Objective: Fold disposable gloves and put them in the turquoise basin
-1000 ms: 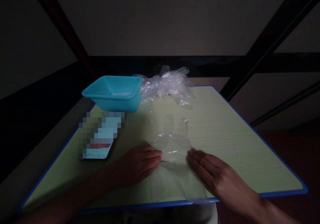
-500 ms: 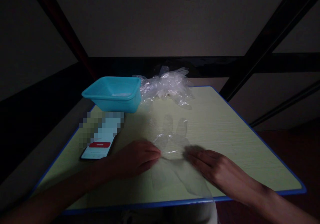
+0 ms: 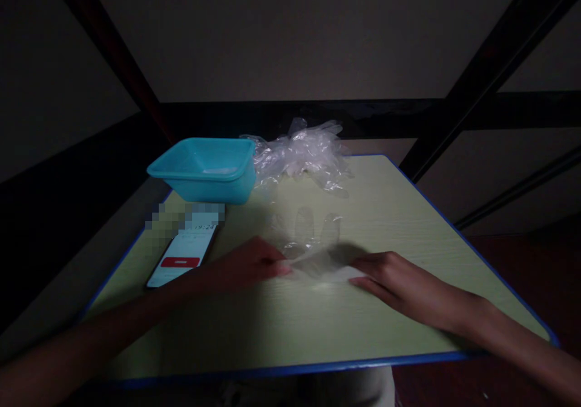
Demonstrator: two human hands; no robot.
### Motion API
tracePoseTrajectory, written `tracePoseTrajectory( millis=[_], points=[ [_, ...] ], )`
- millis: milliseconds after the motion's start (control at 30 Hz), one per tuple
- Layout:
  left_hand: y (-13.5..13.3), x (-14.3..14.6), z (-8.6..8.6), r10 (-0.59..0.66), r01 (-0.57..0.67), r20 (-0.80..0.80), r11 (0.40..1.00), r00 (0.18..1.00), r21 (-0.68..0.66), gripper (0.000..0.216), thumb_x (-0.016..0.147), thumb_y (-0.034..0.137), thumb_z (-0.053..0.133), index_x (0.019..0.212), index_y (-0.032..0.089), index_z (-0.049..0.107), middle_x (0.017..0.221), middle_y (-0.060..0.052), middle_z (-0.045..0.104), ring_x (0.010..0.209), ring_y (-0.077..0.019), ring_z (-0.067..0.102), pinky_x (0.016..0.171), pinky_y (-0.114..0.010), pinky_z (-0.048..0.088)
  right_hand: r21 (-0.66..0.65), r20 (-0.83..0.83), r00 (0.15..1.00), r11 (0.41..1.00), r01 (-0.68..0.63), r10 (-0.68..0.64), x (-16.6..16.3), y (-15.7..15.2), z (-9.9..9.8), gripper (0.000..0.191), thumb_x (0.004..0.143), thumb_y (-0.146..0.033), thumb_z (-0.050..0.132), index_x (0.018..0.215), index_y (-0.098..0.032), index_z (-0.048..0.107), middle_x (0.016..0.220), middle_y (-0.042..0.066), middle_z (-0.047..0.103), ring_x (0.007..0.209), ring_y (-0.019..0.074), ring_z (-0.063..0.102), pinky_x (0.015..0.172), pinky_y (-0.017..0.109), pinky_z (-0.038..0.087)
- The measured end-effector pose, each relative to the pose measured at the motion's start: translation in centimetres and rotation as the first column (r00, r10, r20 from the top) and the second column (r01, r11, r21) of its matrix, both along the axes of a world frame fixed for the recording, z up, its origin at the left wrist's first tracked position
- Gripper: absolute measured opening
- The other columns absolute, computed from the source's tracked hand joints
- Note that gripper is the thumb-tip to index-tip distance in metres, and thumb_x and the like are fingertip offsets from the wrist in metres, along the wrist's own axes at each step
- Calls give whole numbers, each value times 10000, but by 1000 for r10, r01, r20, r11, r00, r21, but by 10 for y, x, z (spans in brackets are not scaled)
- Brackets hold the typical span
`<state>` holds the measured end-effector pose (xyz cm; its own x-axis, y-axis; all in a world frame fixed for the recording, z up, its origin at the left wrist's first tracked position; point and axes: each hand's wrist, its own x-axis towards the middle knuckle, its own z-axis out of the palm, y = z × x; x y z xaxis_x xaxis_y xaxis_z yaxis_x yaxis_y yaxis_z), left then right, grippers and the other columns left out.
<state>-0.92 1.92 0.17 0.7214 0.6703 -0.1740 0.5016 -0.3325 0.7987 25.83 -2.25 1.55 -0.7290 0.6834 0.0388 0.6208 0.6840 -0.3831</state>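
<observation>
Hands meet over a clear plastic glove lying flat on the pale green counter, just below the middle of the frame. The left hand comes in from the lower left, its fingertips pinching the near edge of the glove. The right hand reaches in from the lower right, its fingers closed on the same folded edge, so the film is bunched between the two hands while the glove's finger parts point toward the top of the frame. Left of the left hand, a phone lies face up with a lit screen and a red bar. Above it, left of centre, stands a turquoise tub. Just right of the tub, at the counter's far edge, sits a loose heap of clear gloves. The scene is dim.
</observation>
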Motion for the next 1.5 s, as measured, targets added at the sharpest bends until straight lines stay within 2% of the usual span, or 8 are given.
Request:
tracePoseTrajectory(
  millis=[133, 267, 433, 667, 900, 1167, 1300, 1500],
  points=[
    [14, 4, -9, -11, 31, 98, 980, 995, -196, 332, 823, 369, 495, 677, 125, 666, 557, 18, 592, 525, -77, 513, 515, -174, 381, -166, -129, 992, 986, -20, -2, 2, 20, 1, 395, 958, -315, 334, 742, -160, 626, 641, 22, 628, 599, 121, 592, 576, 253, 464],
    [23, 5, -17, 89, -29, 120, 902, 989, -430, 324, 761, 426, 575, 707, 118, 657, 686, -35, 686, 623, -117, 618, 581, -208, 463, -458, -265, 962, 887, -58, -74, 1, 35, -5, 315, 928, -294, 386, 761, -141, 606, 714, 39, 669, 681, 123, 630, 635, 254, 501],
    [26, 4, -17, 189, -139, 46, 849, 981, -509, 301, 722, 415, 631, 714, 115, 648, 710, -40, 693, 638, -130, 626, 573, -212, 472, -608, -322, 921, 794, -21, -222, 0, 40, -19, 270, 903, -287, 414, 735, -141, 566, 695, 49, 665, 641, 121, 625, 628, 270, 515],
    [28, 6, -10, 262, -248, -45, 822, 964, -513, 197, 695, 314, 623, 676, 118, 630, 656, -9, 653, 625, -125, 590, 571, -211, 460, -576, -323, 904, 816, 46, -278, -5, 39, -24, 240, 873, -269, 402, 670, -169, 483, 592, 3, 546, 553, 114, 561, 548, 259, 473],
    [30, 13, -2, 298, -316, -123, 782, 947, -537, 143, 652, 253, 583, 626, 126, 644, 612, -2, 652, 585, -123, 586, 569, -220, 453, -567, -312, 907, 822, 62, -283, -6, 39, -29, 203, 864, -232, 400, 692, -171, 487, 591, 5, 554, 536, 111, 550, 534, 258, 458],
    [29, 10, -7, 299, -303, -100, 774, 949, -556, 176, 628, 296, 626, 649, 126, 669, 642, -29, 696, 602, -134, 623, 555, -213, 454, -652, -331, 877, 757, 55, -348, -6, 41, -31, 142, 823, -232, 468, 695, -174, 492, 596, -9, 553, 527, 100, 551, 518, 251, 450],
    [25, 7, -8, 390, -354, -43, 778, 920, -519, 174, 610, 298, 676, 658, 135, 643, 694, -29, 713, 651, -144, 647, 559, -206, 462, -688, -382, 814, 723, 66, -438, -7, 38, -32, 100, 761, -258, 530, 722, -179, 483, 610, -26, 530, 510, 93, 548, 511, 253, 458],
    [16, 3, -10, 587, -502, 56, 734, 808, -458, 289, 592, 180, 671, 844, 153, 532, 614, -2, 681, 588, -157, 650, 541, -230, 469, -609, -410, 701, 747, 266, -584, -11, 30, -38, 263, 703, -271, 571, 919, -183, 448, 600, -64, 506, 451, 99, 545, 448, 239, 424]
  ],
)
